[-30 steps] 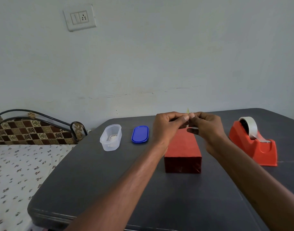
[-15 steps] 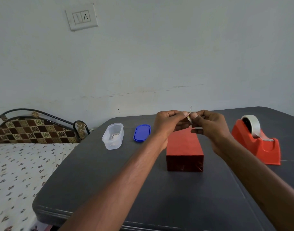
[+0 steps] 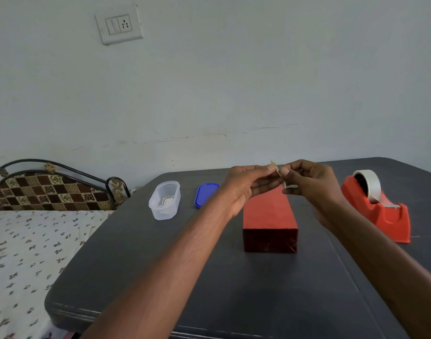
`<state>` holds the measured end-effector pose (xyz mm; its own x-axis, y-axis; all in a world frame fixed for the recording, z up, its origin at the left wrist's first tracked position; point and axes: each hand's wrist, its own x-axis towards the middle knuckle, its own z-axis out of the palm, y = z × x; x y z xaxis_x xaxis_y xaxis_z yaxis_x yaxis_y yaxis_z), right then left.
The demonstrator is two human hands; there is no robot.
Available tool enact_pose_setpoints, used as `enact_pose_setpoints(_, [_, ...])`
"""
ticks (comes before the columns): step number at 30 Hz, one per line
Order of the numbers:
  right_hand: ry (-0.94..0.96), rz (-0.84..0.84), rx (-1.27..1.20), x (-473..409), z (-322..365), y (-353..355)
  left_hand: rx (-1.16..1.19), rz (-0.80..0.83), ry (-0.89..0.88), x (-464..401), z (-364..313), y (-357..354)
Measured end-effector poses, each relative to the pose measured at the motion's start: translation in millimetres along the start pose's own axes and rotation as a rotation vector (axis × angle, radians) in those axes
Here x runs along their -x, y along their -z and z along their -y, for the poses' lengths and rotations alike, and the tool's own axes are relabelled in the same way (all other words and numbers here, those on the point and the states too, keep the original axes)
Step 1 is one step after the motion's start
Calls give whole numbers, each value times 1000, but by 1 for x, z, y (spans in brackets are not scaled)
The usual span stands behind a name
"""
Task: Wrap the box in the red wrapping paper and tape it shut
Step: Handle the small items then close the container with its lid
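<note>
Hands — left hand (image 3: 246,185) and right hand (image 3: 307,181) — each grip pinched on tape piece (image 3: 278,171) above wrapped box (image 3: 269,216).

The hands hide the box's (image 3: 270,216) far end — the scrap (image 3: 278,171) they pinch is too small to identify.

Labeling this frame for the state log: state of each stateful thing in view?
box: wrapped in red paper, lying on the table, untouched
tape piece: pinched between both hands above the box
left hand: fingers pinch the tape
right hand: fingers pinch the tape
tape dispenser: roll loaded
clear container: open
blue lid: off, beside container
</note>
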<state>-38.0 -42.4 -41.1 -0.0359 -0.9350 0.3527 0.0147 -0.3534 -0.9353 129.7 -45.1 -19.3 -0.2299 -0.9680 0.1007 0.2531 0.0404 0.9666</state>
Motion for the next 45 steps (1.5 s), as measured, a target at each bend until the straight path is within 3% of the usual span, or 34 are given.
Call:
enact_pose_setpoints(20, [67,-2,50,-3,-3,-3,-54,-54,-52,-3,4,-1])
enact_pose_setpoints(35, [-2,2,-7,2,-1,0,-415,-188,-290,-8,16,-6])
enact_pose_setpoints(45, [-9,-12,-15,3,-2,0,-374,-162,-241,-7,12,-6])
